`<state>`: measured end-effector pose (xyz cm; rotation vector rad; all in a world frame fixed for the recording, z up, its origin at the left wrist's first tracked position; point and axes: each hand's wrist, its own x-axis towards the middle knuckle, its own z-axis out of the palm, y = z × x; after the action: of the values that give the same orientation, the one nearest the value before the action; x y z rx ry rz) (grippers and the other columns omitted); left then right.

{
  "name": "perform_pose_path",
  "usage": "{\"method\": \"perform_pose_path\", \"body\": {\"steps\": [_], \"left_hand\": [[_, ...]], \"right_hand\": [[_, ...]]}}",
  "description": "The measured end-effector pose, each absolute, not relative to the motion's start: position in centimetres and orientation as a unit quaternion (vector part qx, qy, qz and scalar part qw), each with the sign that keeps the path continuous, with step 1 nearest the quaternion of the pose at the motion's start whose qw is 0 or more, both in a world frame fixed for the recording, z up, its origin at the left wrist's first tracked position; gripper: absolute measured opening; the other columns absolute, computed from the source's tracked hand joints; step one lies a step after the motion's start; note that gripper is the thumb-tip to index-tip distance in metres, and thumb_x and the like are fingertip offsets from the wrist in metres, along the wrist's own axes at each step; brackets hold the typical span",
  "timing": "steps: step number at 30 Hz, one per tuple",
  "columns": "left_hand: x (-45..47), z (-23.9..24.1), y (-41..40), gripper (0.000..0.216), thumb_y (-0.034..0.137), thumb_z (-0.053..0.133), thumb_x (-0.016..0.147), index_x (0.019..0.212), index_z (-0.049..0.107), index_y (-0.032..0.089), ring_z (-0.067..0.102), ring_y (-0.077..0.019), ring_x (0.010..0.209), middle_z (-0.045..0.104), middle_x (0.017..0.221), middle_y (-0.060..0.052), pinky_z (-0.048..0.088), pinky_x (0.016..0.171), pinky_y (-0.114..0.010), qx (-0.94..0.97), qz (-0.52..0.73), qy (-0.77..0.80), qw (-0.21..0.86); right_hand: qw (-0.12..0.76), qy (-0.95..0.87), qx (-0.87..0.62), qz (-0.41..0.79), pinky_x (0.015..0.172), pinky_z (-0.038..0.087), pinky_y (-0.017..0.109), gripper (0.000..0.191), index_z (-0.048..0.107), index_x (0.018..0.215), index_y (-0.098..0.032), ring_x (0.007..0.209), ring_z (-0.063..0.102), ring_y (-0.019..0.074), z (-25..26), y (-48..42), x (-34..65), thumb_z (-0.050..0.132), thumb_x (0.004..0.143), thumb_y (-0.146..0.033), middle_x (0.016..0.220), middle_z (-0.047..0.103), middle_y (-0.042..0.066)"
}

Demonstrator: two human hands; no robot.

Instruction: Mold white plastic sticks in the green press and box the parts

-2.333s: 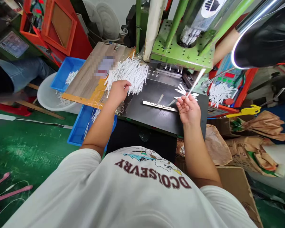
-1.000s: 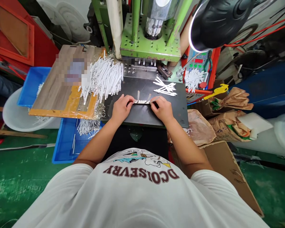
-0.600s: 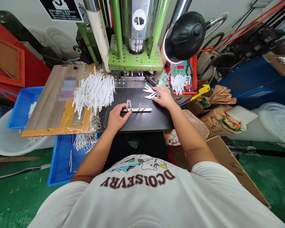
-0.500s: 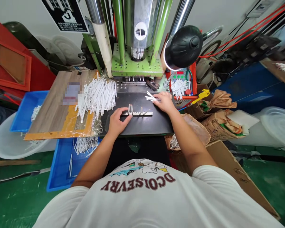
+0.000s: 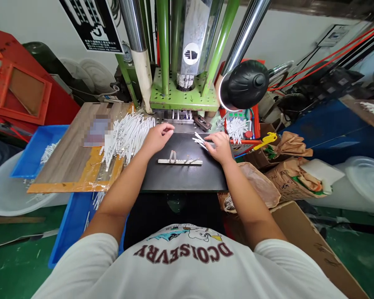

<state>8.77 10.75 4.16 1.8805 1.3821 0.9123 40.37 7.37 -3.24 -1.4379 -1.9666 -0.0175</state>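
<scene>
A narrow metal strip [image 5: 180, 161] with a few short pins standing in it lies on the black work plate [image 5: 183, 178]. My left hand [image 5: 157, 137] hovers above the plate's far left, beside a large heap of white sticks [image 5: 127, 135], fingers curled; nothing shows in them. My right hand [image 5: 218, 146] rests on a small bunch of white sticks [image 5: 200, 141] at the plate's far right, fingers bent over them. Neither hand touches the strip.
A green press [image 5: 183, 89] with steel columns stands behind the plate. A black lamp [image 5: 244, 85] hangs at right. A wooden board [image 5: 71, 153] holds the heap at left, blue bins [image 5: 34, 149] below. More white sticks [image 5: 237, 128], brown bags and cardboard lie at right.
My left hand has let go of the metal strip and moved up toward the heap of sticks. My right hand stays on the small bunch at right. The view has tilted upward.
</scene>
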Motion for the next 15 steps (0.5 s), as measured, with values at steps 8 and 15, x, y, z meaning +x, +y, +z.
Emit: {"method": "perform_pose_path", "body": {"steps": [8, 15], "left_hand": [[8.7, 1.7, 10.5, 0.021, 0.030, 0.069, 0.090, 0.105, 0.083, 0.024, 0.076, -0.0237, 0.093, 0.083, 0.108, -0.007, 0.061, 0.095, -0.040, 0.742, 0.340, 0.486, 0.312], [8.8, 1.6, 10.6, 0.020, 0.028, 0.068, 0.092, 0.105, 0.083, 0.025, 0.075, -0.0227, 0.093, 0.082, 0.110, -0.007, 0.061, 0.093, -0.039, 0.748, 0.334, 0.486, 0.304]], "right_hand": [[0.377, -0.737, -0.560, -0.005, 0.101, 0.051, 0.050, 0.022, 0.076, 0.092, -0.026, 0.104, 0.068, 0.0302, -3.2, 7.3, 41.0, 0.061, 0.102, -0.039, 0.100, 0.078, 0.009], [0.424, -0.722, -0.546, 0.008, 0.099, 0.055, 0.052, 0.021, 0.076, 0.092, -0.026, 0.100, 0.070, 0.0303, -2.7, 7.0, 40.7, 0.062, 0.099, -0.040, 0.097, 0.078, 0.009]]}}
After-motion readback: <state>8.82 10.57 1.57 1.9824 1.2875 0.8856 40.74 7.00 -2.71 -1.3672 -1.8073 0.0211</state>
